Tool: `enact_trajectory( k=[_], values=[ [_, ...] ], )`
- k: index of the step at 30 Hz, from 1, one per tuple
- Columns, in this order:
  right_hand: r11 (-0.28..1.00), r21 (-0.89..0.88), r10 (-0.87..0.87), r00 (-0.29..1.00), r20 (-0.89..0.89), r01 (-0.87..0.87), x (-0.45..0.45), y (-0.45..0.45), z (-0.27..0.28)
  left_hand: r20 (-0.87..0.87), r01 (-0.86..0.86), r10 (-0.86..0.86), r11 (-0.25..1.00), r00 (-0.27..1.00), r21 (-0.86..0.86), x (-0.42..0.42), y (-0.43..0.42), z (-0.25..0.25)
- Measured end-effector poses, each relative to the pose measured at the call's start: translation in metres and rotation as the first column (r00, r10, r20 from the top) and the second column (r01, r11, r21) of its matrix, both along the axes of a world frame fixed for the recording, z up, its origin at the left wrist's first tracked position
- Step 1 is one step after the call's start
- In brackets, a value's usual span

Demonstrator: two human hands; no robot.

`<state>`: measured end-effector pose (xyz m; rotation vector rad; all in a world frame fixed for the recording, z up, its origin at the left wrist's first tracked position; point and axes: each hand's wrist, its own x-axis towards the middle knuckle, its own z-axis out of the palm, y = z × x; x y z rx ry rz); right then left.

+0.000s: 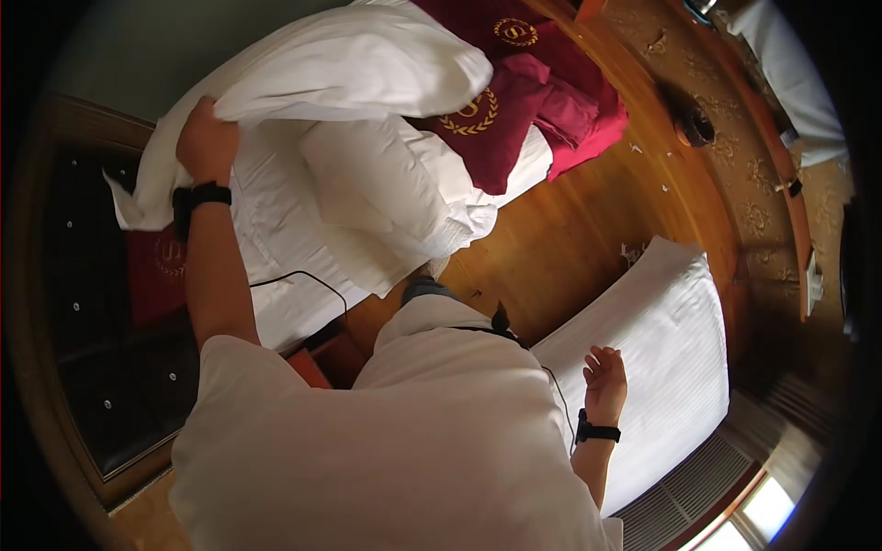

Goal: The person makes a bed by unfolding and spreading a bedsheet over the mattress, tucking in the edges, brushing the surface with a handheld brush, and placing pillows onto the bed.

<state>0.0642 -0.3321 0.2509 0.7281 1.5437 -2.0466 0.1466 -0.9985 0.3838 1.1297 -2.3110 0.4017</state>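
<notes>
My left hand (208, 145) is closed on the edge of a large white cloth (354, 64), which billows above the bed (285, 230). A white pillow (367, 174) lies on the bed beneath the raised cloth. My right hand (605, 381) holds nothing; its fingers are apart and slightly curled, over a second bed with a white sheet (657, 340). Both wrists carry black bands.
Dark red cushions (478, 124) with gold emblems lie at the bed's far end. A dark tufted headboard (101, 321) stands at left. A black cable (312, 275) crosses the bed's edge. Wooden floor (560, 220) runs between the beds.
</notes>
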Motion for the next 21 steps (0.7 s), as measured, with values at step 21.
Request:
enact_trajectory(
  k=[21],
  values=[
    [0.858,0.385,0.248,0.931,0.267,-0.339,-0.069,-0.233,0.034,-0.082,0.231,-0.246,0.671,0.966,0.704,-0.018,-0.160,-0.384]
  ],
)
